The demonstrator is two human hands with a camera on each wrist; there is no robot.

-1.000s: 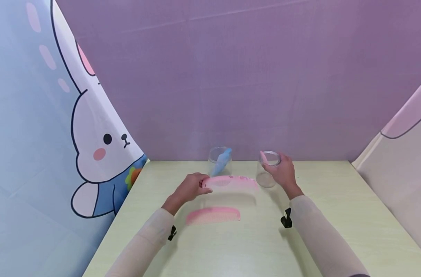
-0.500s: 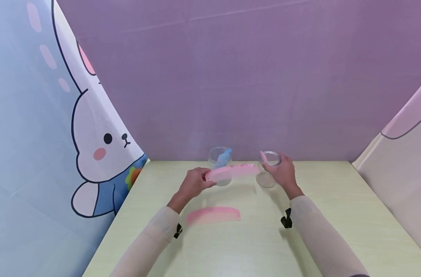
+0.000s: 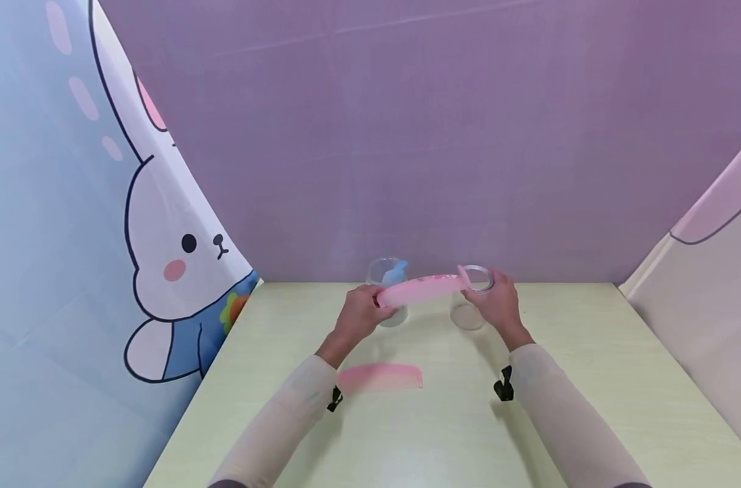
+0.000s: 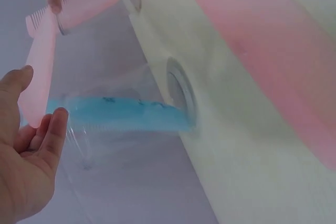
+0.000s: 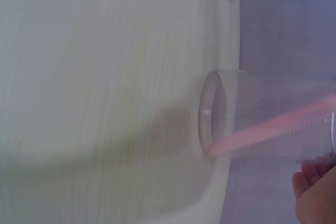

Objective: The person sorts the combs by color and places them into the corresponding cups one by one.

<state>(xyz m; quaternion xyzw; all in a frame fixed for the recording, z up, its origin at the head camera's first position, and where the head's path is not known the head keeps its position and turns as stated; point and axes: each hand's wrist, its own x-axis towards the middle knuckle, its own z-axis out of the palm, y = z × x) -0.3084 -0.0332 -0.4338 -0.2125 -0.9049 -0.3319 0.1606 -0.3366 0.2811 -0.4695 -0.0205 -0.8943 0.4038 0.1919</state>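
Observation:
My left hand (image 3: 360,315) pinches one end of a pink comb (image 3: 422,288), raised above the table and slanting up to the right. The comb's far end is at the rim of a clear jar (image 3: 467,318); whether it touches cannot be told. My right hand (image 3: 500,305) grips that jar near its mouth from the right. Inside this jar leans a second pink comb (image 5: 273,128), teeth visible in the right wrist view. To the left, another clear jar (image 3: 373,271) holds a blue comb (image 4: 121,113), partly hidden by my left hand and the raised comb.
Nearer to me, a further pink comb (image 3: 383,378) lies flat on the pale wooden table (image 3: 443,434), its left end beside my left sleeve. A purple cloth (image 3: 431,135) hangs behind the table's back edge. Printed cloths (image 3: 59,271) hang at both sides.
My left hand has carried the pink comb up and to the right, from above the table to the right jar's mouth. My right hand and both jars have stayed in place.

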